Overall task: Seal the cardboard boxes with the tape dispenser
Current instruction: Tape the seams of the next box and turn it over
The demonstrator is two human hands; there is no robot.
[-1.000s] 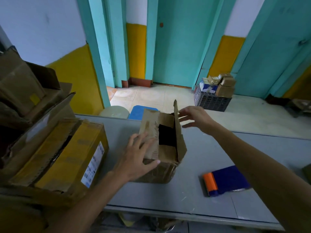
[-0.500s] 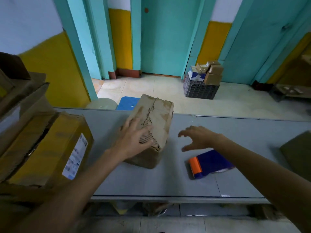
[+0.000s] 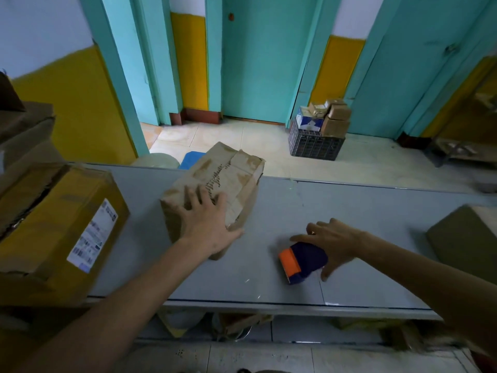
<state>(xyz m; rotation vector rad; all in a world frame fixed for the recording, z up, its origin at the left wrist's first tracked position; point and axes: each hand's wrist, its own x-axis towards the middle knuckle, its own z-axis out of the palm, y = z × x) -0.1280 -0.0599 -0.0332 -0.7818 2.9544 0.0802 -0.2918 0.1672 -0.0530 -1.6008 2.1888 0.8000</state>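
Head: right hand (image 3: 336,242) touches tape dispenser (image 3: 304,261); box (image 3: 231,170) closed

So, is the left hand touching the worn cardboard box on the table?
Touching. The head view shows the left hand lying palm-down on top of the cardboard box, its fingers spread across the closed flaps.
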